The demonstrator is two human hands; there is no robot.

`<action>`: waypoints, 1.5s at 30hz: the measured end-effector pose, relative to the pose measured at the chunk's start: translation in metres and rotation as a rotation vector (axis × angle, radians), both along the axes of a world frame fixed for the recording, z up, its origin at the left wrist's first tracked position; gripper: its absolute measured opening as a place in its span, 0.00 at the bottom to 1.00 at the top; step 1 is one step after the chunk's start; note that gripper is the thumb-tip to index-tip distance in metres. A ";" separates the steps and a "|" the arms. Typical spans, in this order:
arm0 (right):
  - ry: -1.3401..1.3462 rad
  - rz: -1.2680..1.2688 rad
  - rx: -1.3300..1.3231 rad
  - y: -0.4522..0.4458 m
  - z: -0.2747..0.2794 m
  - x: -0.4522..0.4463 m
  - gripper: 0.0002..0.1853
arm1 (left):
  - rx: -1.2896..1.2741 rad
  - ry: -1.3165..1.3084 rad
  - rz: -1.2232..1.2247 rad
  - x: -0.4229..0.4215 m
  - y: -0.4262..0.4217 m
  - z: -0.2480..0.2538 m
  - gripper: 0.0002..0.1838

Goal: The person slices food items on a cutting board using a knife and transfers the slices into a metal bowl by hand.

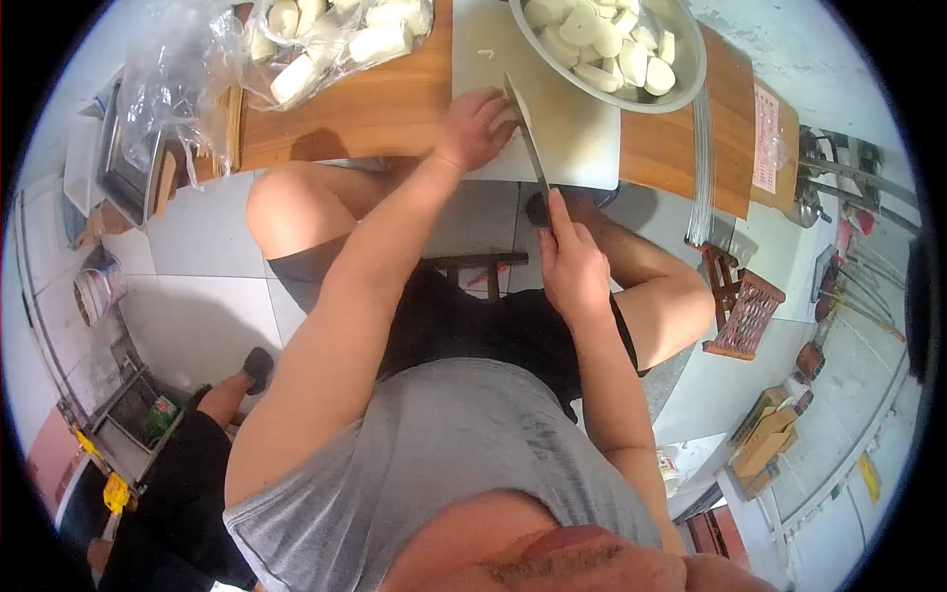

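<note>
My right hand (575, 266) is wrapped round the handle of a kitchen knife (534, 148), whose long blade points away from me over the white cutting board (582, 148). Beside the blade, my left hand (475, 128) rests on the board with its fingers bent and close together. Whatever lies under those fingertips is mostly hidden and too small to name. A small pale scrap (484, 53) lies farther up the board. At the board's far right stands a metal bowl (698, 74) filled with pale, thick, rounded slices (632, 61).
Clear plastic bags (266, 84) hold peeled pale chunks (380, 42) at the table's left. Thin metal skewers (701, 168) lie near the right edge, wooden sticks (229, 128) at the left. A small stool (755, 316) stands on the floor. Another person's leg (225, 400) shows at lower left.
</note>
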State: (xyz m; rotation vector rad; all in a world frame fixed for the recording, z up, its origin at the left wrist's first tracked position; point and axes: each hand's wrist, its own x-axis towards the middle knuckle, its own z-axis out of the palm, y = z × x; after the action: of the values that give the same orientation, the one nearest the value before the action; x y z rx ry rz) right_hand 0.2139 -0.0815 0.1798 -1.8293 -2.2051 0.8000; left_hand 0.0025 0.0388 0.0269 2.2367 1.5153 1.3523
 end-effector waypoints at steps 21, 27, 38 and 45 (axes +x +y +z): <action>-0.018 0.015 -0.085 0.032 0.003 -0.010 0.28 | 0.012 0.035 -0.019 0.000 0.003 -0.002 0.20; 0.040 0.033 -0.071 0.032 -0.011 -0.006 0.28 | 0.012 0.063 -0.013 -0.002 -0.002 -0.008 0.21; -0.001 0.021 -0.092 0.035 -0.019 -0.011 0.29 | 0.036 0.023 -0.010 -0.001 0.003 -0.011 0.21; 0.054 0.014 -0.074 0.013 -0.021 0.003 0.29 | -0.011 0.015 -0.021 -0.002 0.001 -0.008 0.19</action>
State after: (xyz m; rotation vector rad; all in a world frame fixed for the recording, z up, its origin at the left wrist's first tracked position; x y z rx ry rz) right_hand 0.2164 -0.0682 0.1585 -1.8043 -2.1851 0.9345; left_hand 0.0001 0.0396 0.0189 2.2546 1.4962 1.3207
